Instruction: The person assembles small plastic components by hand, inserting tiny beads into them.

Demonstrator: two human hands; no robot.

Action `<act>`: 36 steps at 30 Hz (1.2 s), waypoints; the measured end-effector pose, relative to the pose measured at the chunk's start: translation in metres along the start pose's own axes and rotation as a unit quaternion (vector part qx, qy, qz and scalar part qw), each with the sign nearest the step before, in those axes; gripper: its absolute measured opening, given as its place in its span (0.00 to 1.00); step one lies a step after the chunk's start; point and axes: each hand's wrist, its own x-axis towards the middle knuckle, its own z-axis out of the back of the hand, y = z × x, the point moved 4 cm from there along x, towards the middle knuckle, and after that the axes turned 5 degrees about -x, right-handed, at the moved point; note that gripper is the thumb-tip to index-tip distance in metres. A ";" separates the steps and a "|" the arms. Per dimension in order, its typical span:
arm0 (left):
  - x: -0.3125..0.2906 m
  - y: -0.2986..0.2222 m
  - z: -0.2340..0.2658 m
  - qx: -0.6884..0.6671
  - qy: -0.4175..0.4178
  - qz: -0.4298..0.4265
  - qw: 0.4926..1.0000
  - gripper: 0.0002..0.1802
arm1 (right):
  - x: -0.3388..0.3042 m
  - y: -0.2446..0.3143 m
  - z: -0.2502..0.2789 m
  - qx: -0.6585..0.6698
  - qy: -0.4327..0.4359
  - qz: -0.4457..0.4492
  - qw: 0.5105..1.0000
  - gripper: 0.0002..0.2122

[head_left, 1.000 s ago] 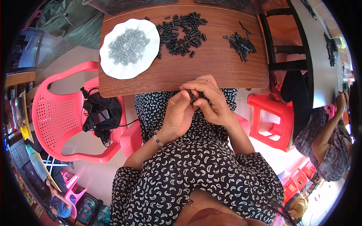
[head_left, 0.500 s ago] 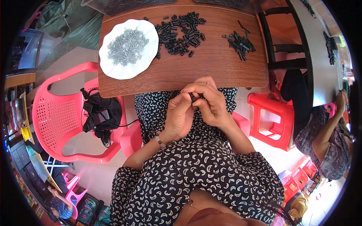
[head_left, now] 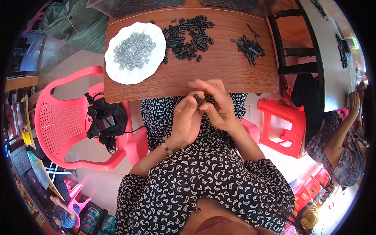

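Observation:
Over my lap, just off the table's near edge, my left hand (head_left: 185, 122) pinches a small black plastic piece (head_left: 197, 99) between thumb and fingers. My right hand (head_left: 221, 106) is right beside it, its fingers stretched out and apart, with the thumb tip close to the piece; whether it touches I cannot tell. On the table, a white scalloped plate (head_left: 117, 74) carries a heap of small metal springs (head_left: 134, 51). Right of it lies a pile of short black cylindrical pieces (head_left: 190, 37). Thin black strip-like parts (head_left: 250, 47) form a smaller pile farther right.
The brown wooden table (head_left: 219, 74) ends just beyond my hands. Clear bins (head_left: 135, 6) stand along its far edge. A pink chair (head_left: 58, 117) at left holds a black bag with cables (head_left: 105, 121). A red stool (head_left: 282, 127) stands at right, near another person's arm (head_left: 340, 133).
My right hand's fingers have straightened and lifted away from the black piece, which now shows more plainly in my left hand. The other person's hands at right have shifted slightly.

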 end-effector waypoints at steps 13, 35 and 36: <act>0.001 -0.002 0.009 0.008 0.009 0.012 1.000 0.17 | -0.007 -0.009 0.013 -0.010 -0.017 -0.034 0.999 0.14; 0.018 -0.006 0.020 -0.071 -0.124 0.096 0.985 0.20 | 0.084 0.004 0.063 -0.245 -0.099 0.135 0.955 0.06; 0.018 -0.005 0.021 -0.073 -0.132 0.102 0.983 0.19 | 0.101 0.004 0.074 -0.275 -0.114 0.166 0.940 0.05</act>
